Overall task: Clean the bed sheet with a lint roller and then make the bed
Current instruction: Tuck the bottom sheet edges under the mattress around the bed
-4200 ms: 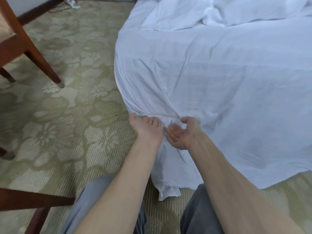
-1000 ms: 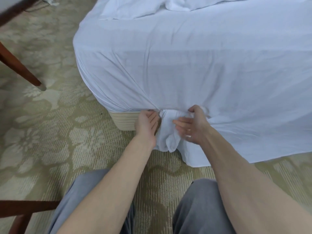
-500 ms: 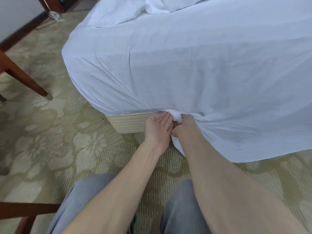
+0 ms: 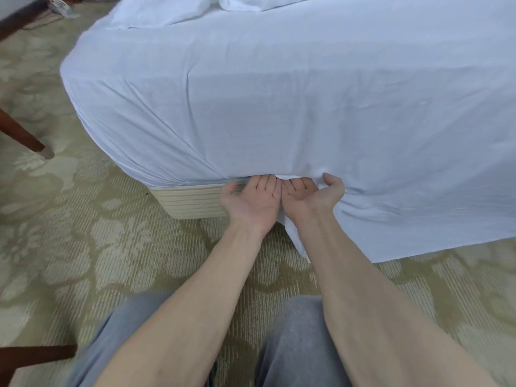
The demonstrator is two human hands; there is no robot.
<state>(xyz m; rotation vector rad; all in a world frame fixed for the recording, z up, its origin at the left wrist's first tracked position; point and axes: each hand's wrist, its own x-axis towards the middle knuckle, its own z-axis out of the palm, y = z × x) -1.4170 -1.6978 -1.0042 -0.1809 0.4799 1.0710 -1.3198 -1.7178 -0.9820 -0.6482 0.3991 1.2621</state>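
Left grip: the left hand [image 4: 251, 201] is turned palm up with the fingers straight and nothing clasped. Its fingertips are hidden in the gap under the mattress edge.
Right grip: the right hand [image 4: 308, 196] is held palm up, touching the left hand. Its fingers are straight and slid under the same edge, and the thumb is raised against a fold of cloth. No clench is seen.
Bed sheet: the bed sheet [image 4: 279, 93] is white and drawn taut over the bed corner, with creases fanning toward the hands. Left of the hands it is tucked in. Right of them it hangs loose to the floor.
Bed base: a striped beige bed base [image 4: 192, 202] is exposed below the tucked part.
Bed top: crumpled white linen [image 4: 251, 2] is seen at the far edge.
Floor: a green floral carpet [image 4: 83, 247] is laid. A dark wooden chair leg [image 4: 22, 138] stands well apart on the left.
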